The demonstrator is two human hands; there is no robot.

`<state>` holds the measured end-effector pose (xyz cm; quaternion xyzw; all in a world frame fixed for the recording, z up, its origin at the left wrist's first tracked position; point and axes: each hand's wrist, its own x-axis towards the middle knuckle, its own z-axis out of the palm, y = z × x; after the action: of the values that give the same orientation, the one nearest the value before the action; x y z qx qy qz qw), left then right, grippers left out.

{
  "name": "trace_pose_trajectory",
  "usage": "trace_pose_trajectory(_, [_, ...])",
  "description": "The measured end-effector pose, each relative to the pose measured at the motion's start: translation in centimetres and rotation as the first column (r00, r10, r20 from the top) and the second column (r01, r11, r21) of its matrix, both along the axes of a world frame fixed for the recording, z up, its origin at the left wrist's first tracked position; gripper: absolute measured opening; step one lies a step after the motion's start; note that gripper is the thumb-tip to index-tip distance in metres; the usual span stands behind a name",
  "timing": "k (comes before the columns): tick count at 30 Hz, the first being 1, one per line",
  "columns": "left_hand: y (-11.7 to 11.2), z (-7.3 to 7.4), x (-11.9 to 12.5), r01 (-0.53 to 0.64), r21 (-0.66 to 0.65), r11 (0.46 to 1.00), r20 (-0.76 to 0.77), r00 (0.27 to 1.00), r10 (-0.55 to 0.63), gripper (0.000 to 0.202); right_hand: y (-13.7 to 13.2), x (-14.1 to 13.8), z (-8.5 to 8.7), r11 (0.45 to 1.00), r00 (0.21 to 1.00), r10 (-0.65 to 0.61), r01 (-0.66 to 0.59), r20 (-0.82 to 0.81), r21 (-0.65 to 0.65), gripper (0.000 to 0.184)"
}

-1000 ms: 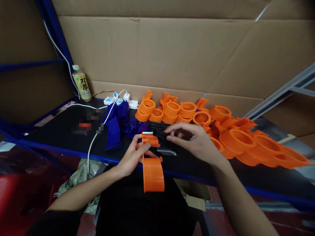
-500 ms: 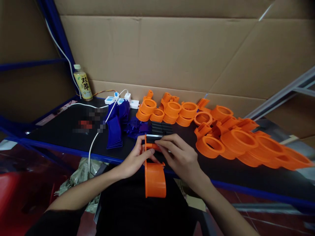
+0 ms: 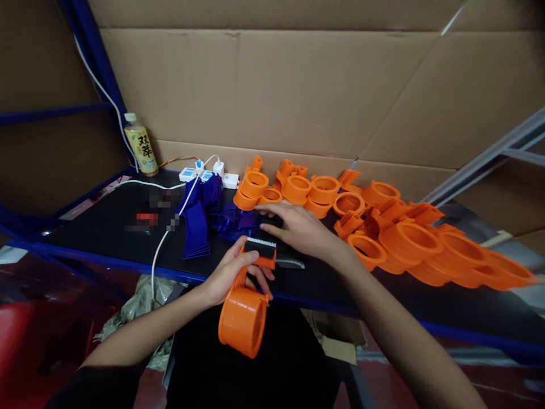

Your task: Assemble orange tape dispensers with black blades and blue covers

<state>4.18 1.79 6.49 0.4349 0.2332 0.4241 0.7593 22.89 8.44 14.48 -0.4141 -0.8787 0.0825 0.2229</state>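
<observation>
My left hand [image 3: 232,271] is closed around the handle part of an orange tape dispenser [image 3: 242,318]. Its round hub hangs down toward my lap. At its upper end are a toothed metal blade and a black strip. Reaching over the table, my right hand [image 3: 298,227] has its thumb and fingers apart above dark pieces beside a heap of small blue parts [image 3: 234,220]. Nothing shows in its grasp, and it hides most of the black pieces. A flat grey strip [image 3: 290,263] lies on the table below that hand.
Several orange dispensers [image 3: 417,244] stand in rows along the back and right. Stacked blue plates [image 3: 196,230] lie at left, near a power strip [image 3: 230,180] and a white cable [image 3: 159,250]. A drink bottle [image 3: 142,147] stands in the back left corner of the black-topped table [image 3: 106,221].
My right hand has left the tape dispenser and moved up and forward over the dark pieces. The dispenser has tilted and turned in my left hand, its hub swinging left.
</observation>
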Motion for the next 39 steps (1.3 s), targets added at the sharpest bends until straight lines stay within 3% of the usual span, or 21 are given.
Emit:
trace_pose_trajectory(3, [-0.1, 0.1, 0.0, -0.023, -0.001, 1.000, -0.042, 0.999, 0.023, 0.037, 2.6, -1.5, 0.0, 0.988, 0.987, 0.089, -0.070, 0.137, -0.135, 0.048])
trace_pose_trajectory(7, [-0.2, 0.2, -0.1, -0.013, 0.026, 1.000, -0.057, 0.998, 0.014, 0.037, 4.4, -3.3, 0.2, 0.971, 0.964, 0.147, -0.097, 0.222, -0.219, 0.045])
trace_pose_trajectory(16, [0.0, -0.1, 0.0, 0.003, 0.052, 0.999, -0.053, 0.999, 0.000, 0.037, 4.7, -5.4, 0.8, 0.979, 0.928, 0.061, 0.015, 0.367, -0.202, 0.047])
trace_pose_trajectory(21, [0.0, -0.2, 0.1, -0.010, 0.048, 0.999, -0.060, 0.998, 0.013, 0.040, 4.7, -5.7, 0.5, 0.982, 0.931, 0.056, 0.013, 0.362, -0.187, 0.036])
trace_pose_trajectory(25, [0.0, -0.1, 0.1, -0.012, 0.063, 0.998, -0.067, 0.998, 0.016, 0.036, 4.5, -5.8, 0.2, 0.990, 0.946, 0.038, 0.007, 0.322, -0.138, 0.017])
trace_pose_trajectory(32, [-0.2, 0.3, 0.2, -0.044, 0.002, 0.999, -0.036, 0.998, 0.044, 0.038, 3.6, -4.6, 0.7, 0.998, 0.984, -0.038, 0.045, 0.173, -0.033, 0.021])
trace_pose_trajectory(35, [-0.3, 0.4, 0.3, -0.084, -0.026, 0.996, -0.019, 0.996, 0.083, 0.038, 2.0, -2.7, 1.1, 0.991, 0.993, -0.056, 0.043, -0.101, -0.124, 0.024])
trace_pose_trajectory(39, [-0.4, 0.4, 0.5, -0.167, -0.033, 0.985, 0.052, 0.984, 0.169, 0.033, -2.1, 0.0, 0.0, 0.955, 0.851, -0.188, 0.042, -0.490, -0.293, 0.031])
